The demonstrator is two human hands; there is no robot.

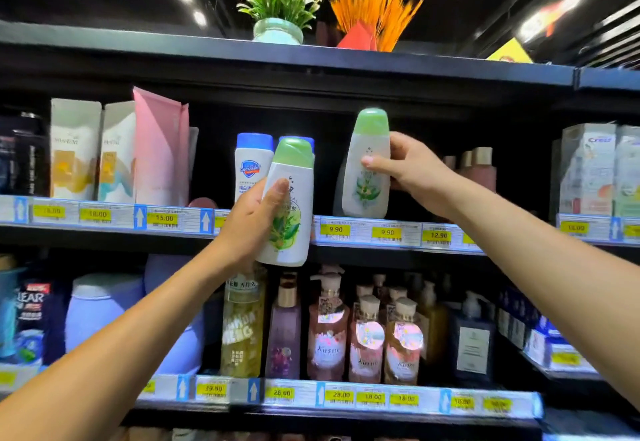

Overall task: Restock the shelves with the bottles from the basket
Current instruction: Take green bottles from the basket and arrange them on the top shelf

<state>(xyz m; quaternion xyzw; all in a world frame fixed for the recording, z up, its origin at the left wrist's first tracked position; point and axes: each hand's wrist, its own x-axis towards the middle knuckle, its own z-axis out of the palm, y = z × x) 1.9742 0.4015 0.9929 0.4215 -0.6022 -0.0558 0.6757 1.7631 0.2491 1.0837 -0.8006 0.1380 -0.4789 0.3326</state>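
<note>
Both our hands are up at the middle shelf (398,233), well apart, each wrapped round a green-capped bottle. The right hand (410,167) clamps the right bottle (367,177), whose base sits at the shelf edge above the 9.90 tags, tilted a little. Whether it rests its full weight there we cannot tell. The left hand (251,224) holds the left bottle (289,205) lower, in front of the shelf rail and two blue-capped bottles (251,163), not yet shelved. To do this well, we judge, the right bottle should be stood upright and slid back, label forward, before the fingers let go. The left one then goes in the gap beside it, clear of the blue caps. Both bottles are opaque with caps closed, so their fill is hidden. The basket is out of view.
</note>
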